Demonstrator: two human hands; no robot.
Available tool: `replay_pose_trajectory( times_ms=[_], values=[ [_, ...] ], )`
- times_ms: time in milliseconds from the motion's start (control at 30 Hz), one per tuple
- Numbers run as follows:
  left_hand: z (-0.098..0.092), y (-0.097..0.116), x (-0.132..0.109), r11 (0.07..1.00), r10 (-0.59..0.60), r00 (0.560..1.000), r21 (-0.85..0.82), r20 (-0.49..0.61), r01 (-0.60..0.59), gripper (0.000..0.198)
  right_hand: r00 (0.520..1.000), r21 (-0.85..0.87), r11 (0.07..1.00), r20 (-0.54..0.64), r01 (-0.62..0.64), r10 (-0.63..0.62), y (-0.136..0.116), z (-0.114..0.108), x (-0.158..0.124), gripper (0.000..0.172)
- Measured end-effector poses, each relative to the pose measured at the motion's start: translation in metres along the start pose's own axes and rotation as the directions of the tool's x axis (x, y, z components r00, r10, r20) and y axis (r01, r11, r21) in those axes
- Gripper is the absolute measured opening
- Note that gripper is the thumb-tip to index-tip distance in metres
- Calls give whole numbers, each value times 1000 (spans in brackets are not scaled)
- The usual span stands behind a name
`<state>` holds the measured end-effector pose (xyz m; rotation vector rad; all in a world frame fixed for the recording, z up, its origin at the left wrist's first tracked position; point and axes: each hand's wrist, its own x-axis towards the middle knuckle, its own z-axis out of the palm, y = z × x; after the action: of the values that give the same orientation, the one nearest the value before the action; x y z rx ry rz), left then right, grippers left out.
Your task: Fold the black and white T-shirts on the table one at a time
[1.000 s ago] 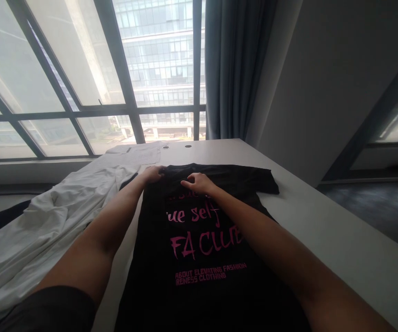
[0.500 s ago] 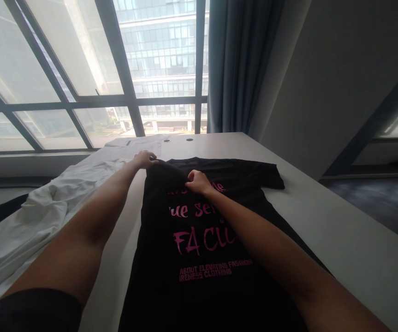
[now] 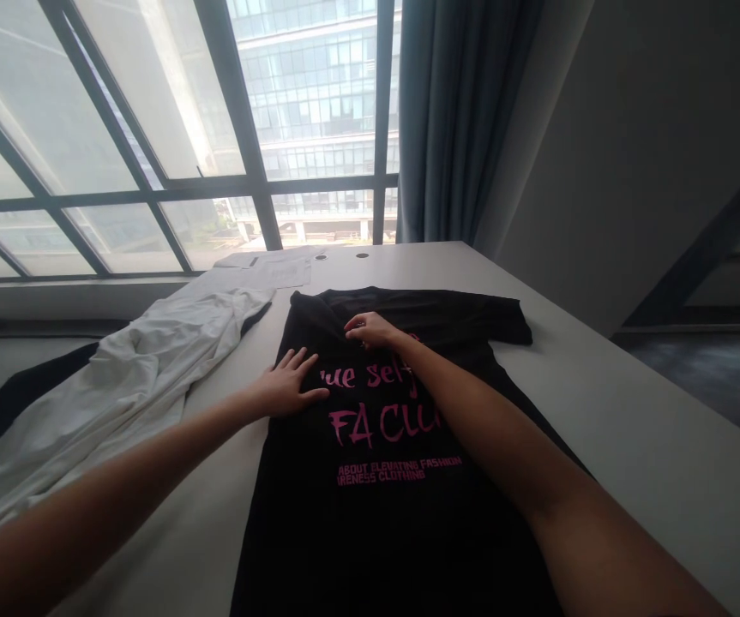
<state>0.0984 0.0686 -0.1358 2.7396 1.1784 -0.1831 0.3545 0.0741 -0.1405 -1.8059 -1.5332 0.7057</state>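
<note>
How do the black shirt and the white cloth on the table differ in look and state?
The black shirt bears pink lettering; no print shows on the white cloth. The shirt lies mostly flat, while the cloth is rumpled in folds. The left hand spreads over the shirt; neither hand is on the cloth. Shirt and cloth both lie on the white table.

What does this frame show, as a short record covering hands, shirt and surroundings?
Left hand: open, spread on the shirt near its left edge
Right hand: curled over the shirt's upper front; grip unclear
Shirt: black, pink lettering, lying on the white table
Left of shirt: rumpled white cloth
Beyond: window, curtain
</note>
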Motion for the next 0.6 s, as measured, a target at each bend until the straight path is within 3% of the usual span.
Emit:
replay_pose_trajectory(
  times_ms=[167, 367, 500, 600],
  values=[
    [26, -1, -12, 997, 11, 978, -76, -208, -27, 85, 959, -191, 974, -275, -123, 67, 2, -6, 30, 33],
    [29, -6, -11, 986, 32, 969, -149, -246, -70, 88, 964, -149, 976, -238, -161, 122, 0, 2, 95, 56],
    [30, -6, -12, 979, 22, 963, -192, -269, -75, 92, 966, -122, 978, -220, -166, 137, -5, 5, 120, 42],
    [31, -6, -12, 975, 12, 958, -208, -287, -74, 96, 948, -146, 974, -292, -171, 123, -2, 3, 126, 35]
  ],
)
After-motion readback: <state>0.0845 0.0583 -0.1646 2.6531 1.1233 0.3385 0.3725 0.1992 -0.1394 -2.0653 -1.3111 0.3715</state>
